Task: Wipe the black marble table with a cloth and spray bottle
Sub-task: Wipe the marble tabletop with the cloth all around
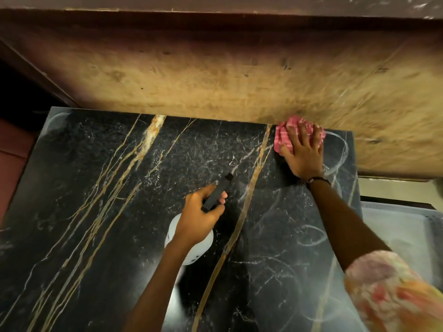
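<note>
Beyond our hands we see a worn wooden panel (215,75) rising behind the far edge. Right of our right arm lies a pale, whitish surface (395,226); left of our left, a reddish floor (12,164).

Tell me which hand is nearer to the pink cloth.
Right. The right hand presses on the pink cloth at the table's far edge; the left hand grips the spray bottle nearer the middle, well apart from it.
</note>
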A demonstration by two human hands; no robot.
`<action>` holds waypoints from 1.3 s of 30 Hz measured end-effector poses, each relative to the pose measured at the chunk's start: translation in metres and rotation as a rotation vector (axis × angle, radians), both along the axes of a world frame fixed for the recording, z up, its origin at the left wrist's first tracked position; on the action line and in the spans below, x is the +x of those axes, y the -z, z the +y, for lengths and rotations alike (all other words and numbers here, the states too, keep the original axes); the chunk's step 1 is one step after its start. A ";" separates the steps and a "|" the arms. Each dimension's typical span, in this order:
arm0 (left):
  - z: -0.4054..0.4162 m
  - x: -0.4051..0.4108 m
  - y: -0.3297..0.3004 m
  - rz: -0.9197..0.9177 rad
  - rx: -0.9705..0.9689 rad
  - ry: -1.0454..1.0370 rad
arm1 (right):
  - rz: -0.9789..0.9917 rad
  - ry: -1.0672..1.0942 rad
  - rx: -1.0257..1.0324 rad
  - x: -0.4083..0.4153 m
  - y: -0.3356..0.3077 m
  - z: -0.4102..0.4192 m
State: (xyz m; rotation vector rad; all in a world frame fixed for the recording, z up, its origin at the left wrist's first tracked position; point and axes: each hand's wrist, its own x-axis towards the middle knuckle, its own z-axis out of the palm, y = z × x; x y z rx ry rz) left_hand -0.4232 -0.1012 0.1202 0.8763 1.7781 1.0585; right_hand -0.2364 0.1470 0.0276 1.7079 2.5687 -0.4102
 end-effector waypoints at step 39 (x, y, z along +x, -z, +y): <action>-0.087 0.071 0.003 -0.002 -0.047 -0.080 | 0.071 -0.243 0.037 -0.010 0.007 -0.148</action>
